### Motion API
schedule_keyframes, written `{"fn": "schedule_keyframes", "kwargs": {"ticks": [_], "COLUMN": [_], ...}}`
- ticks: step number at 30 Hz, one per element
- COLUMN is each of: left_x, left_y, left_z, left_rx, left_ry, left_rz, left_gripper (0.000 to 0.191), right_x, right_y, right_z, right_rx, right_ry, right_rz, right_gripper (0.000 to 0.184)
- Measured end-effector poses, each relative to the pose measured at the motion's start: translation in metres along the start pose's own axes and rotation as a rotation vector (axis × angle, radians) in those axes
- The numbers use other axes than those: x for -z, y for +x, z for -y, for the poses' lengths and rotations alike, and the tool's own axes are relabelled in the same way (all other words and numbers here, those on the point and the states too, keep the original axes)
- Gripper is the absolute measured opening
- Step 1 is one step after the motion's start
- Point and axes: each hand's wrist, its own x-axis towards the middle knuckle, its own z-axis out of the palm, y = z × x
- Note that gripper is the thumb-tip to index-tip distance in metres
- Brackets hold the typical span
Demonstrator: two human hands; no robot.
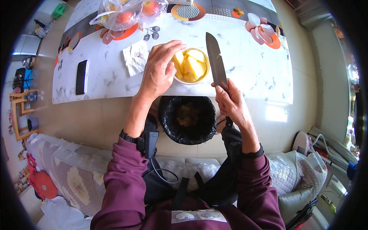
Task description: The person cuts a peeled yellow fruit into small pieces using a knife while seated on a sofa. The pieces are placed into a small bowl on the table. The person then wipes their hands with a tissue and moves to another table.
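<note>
In my right hand [231,102] is a kitchen knife [217,61], its dark handle gripped and its broad blade pointing away from me over the table, right of the bowl. A small bit of pale food clings to the blade. My left hand [162,67] is at the left rim of a round bowl [192,82], fingers bent over its edge; whether they touch a piece is hidden. Yellow fruit chunks [192,67] fill the bowl. Left of my left hand lies a crumpled white paper tissue [134,59].
A black-lined bin [187,139] with scraps inside stands below the table's front edge, between my legs. On the marble-patterned table [109,83] lie a smartphone [82,77] at left and clear plastic bags of apples [125,17] at the back. Behind me is a covered sofa [72,172].
</note>
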Motion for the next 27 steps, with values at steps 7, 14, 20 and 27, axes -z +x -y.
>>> {"fn": "schedule_keyframes", "kwargs": {"ticks": [7,14,20,27], "left_x": [-0.002,-0.004,-0.003,0.014], "left_y": [-0.003,0.000,0.003,0.002], "left_z": [0.011,0.020,0.017,0.019], "left_rx": [0.214,0.078,0.031,-0.028], "left_ry": [-0.080,0.050,0.084,0.142], "left_rz": [0.041,-0.024,-0.050,0.002], "left_gripper": [0.062,0.047,0.033,0.029], "right_x": [0.003,0.012,0.017,0.011], "right_y": [-0.013,-0.022,-0.017,-0.022], "right_z": [0.001,0.005,-0.002,0.005], "right_rx": [-0.031,-0.114,-0.096,-0.136], "right_ry": [-0.021,-0.084,-0.140,0.061], "right_rz": [0.158,0.278,0.238,0.281], "right_gripper": [0.028,0.030,0.039,0.032]}}
